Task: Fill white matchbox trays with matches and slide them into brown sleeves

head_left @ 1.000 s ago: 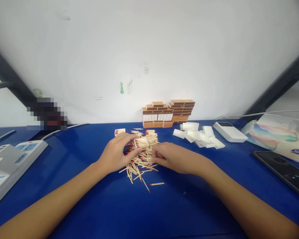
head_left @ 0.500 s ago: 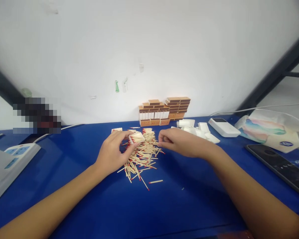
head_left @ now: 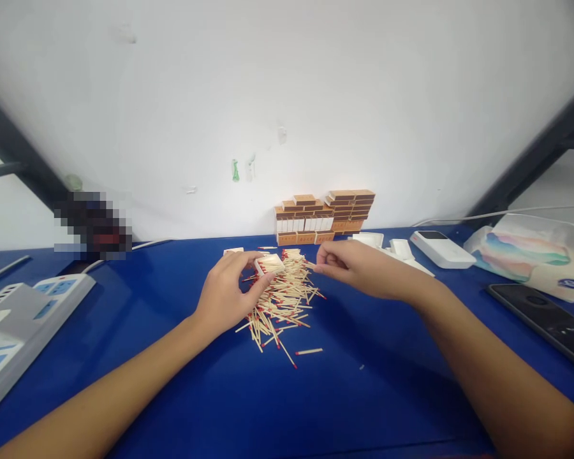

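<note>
My left hand (head_left: 227, 284) grips a small white matchbox tray (head_left: 280, 268) between thumb and fingers. Red-tipped matches lie inside the tray, which is tilted above the left side of a loose match pile (head_left: 289, 294). To the right of the pile, my right hand (head_left: 351, 264) is closed in a pinch, with a match (head_left: 310, 264) sticking out from its fingertips toward the tray; whether more than one is held I cannot tell. Another white tray (head_left: 233, 251) shows partly behind my left hand. One stray match (head_left: 309, 351) lies in front of the pile.
Stacked matchboxes (head_left: 306, 238) stand against the wall. White trays (head_left: 400, 249) lie behind my right forearm. A white device (head_left: 442, 249), a tissue pack (head_left: 530, 252) and a black phone (head_left: 545, 325) are on the right. A power strip (head_left: 52, 312) sits left on the blue table (head_left: 249, 408).
The whole scene has shifted slightly right in view. A match now shows at my right fingertips, where none was clear before. My left hand keeps its hold on the tray.
</note>
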Motion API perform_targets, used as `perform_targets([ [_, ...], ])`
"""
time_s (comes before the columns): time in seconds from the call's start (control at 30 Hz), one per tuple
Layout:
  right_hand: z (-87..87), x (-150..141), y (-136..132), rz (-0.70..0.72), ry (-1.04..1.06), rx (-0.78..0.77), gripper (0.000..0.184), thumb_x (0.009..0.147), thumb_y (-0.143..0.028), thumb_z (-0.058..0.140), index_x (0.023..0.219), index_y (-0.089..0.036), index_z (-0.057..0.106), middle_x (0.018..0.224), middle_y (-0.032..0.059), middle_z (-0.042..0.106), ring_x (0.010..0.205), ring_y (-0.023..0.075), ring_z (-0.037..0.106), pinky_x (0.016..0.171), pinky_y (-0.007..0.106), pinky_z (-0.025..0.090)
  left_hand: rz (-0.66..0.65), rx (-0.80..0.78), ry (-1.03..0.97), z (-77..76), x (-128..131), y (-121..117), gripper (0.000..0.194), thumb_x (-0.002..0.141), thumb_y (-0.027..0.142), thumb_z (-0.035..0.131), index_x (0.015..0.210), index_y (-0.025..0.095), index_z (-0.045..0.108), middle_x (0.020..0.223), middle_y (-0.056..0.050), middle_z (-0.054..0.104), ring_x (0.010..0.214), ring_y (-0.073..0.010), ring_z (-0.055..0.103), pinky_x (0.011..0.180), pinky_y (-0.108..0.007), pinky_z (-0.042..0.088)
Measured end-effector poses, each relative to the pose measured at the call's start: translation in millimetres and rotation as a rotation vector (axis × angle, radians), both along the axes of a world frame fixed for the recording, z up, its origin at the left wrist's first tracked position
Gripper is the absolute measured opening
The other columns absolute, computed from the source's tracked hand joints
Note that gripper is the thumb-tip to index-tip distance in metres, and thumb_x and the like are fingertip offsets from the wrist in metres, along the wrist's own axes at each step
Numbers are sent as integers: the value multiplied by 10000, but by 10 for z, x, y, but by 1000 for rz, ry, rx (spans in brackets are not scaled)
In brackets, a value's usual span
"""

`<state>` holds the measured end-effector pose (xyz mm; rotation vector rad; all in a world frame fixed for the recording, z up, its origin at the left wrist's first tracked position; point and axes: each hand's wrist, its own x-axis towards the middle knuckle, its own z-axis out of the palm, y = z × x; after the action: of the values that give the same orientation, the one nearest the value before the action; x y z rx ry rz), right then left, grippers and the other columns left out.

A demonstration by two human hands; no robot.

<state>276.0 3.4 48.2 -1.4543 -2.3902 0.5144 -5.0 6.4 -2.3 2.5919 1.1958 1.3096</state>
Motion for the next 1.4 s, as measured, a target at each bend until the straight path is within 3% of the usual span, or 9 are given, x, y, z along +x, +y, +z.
perform_targets([
  [0.27,34,-82,-25,32,127,-9,210,1002,-395,538,879,-225,558,758,12,611,655,158,484,595,311,343,-31,-80,-29,-43,8,10,315,938,400,725,1179,198,702,943,-56,739,771,-189,647,720,-354,563],
  [0.43,-13,-151,-55,84,229,-52,250,1021,-455,511,932,-230,573,760,8,603,659,158,491,594,305,348,-95,-81,-38,-37,15,-9,322,943,393,732,1216,225,699,950,-48,733,814,-194,650,816,-395,571],
  [0.57,-64,-187,-60,108,212,-46,253,1026,-448,509,918,-226,567,735,-10,576,655,150,481,600,302,337,-145,-67,-20,-44,19,-19,369,934,420,747,1239,219,689,979,-55,734,859,-198,665,877,-410,567],
  [1.17,-114,-289,-127,133,248,-39,254,1037,-449,511,913,-229,543,751,-24,563,641,135,451,617,289,337,-212,-91,-22,-47,23,-49,409,909,378,789,1268,217,675,1032,-67,734,933,-216,668,849,-389,561],
  [1.4,-148,-297,-141,180,143,54,172,1026,-331,546,893,-222,554,825,2,615,693,141,485,661,287,342,-251,-146,13,-61,32,-65,410,922,392,772,1289,234,681,1070,-71,749,945,-223,670,849,-395,563],
])
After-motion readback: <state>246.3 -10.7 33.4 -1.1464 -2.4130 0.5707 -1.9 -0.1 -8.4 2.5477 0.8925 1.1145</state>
